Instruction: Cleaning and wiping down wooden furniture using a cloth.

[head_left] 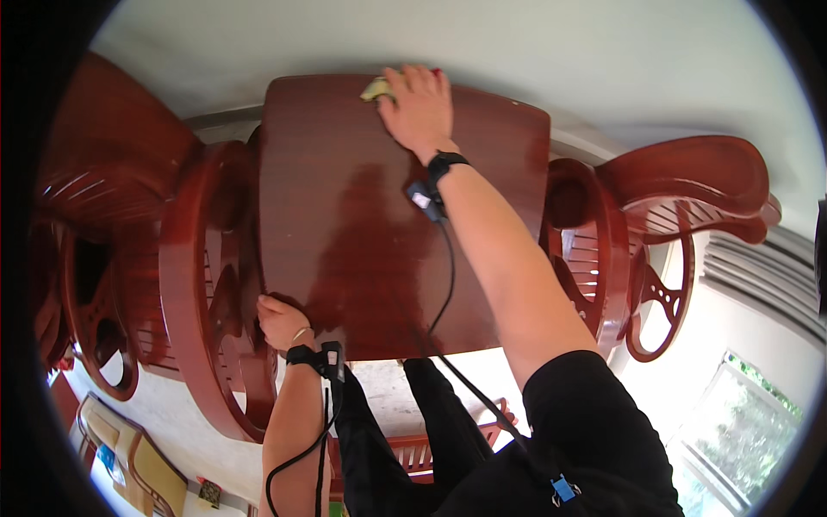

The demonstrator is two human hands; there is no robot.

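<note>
My right hand (418, 110) reaches across a reddish-brown polished wooden table (362, 213) and presses a yellowish cloth (376, 89) flat near the far edge. Most of the cloth is hidden under the palm and fingers; a bit of red shows by the fingertips. My left hand (283, 322) grips the table's near left corner, its fingers curled over the edge. A strap with a small cabled device is on each wrist.
Wooden armchairs stand close on the left (187, 278) and right (607, 258) of the table. A pale wall (452, 39) rises behind it. Black cables (450, 271) trail from both wrists. A window (743, 426) is at the lower right, a beige-backed seat (152, 462) at the lower left.
</note>
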